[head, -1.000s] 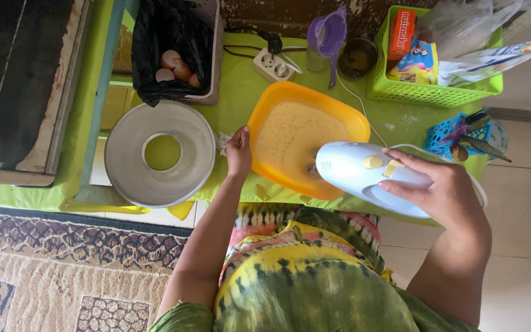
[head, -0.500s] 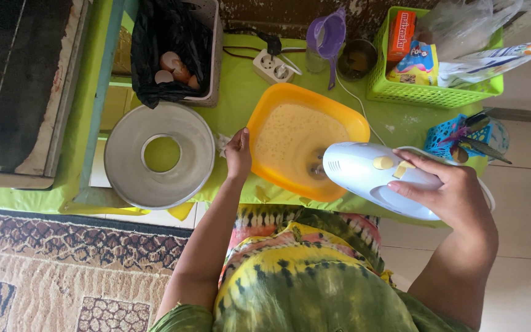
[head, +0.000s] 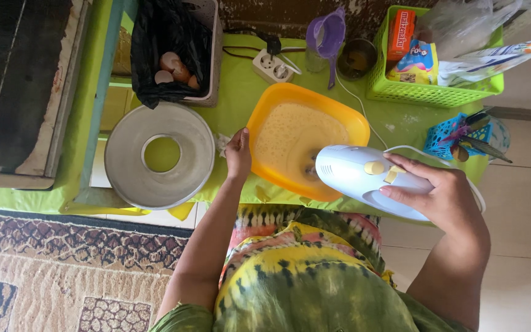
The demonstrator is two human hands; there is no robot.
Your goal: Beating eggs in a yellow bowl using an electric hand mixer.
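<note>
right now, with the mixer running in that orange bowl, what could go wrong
1. The orange bowl sits near the table's front edge, steadied only by the left hand on its rim; it could slide or tip.
2. The pale batter might spatter if the hand mixer, held by the right hand, lifts.
3. The mixer's cord crosses the table and could snag.

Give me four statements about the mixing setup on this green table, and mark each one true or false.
1. The right hand holds a white electric hand mixer over the orange bowl. True.
2. The left hand rests on the ring cake pan. False: it steadies the orange bowl's rim.
3. Eggshells lie in the black-lined bin. True.
4. The orange bowl is empty. False: it holds pale yellow batter.
</note>
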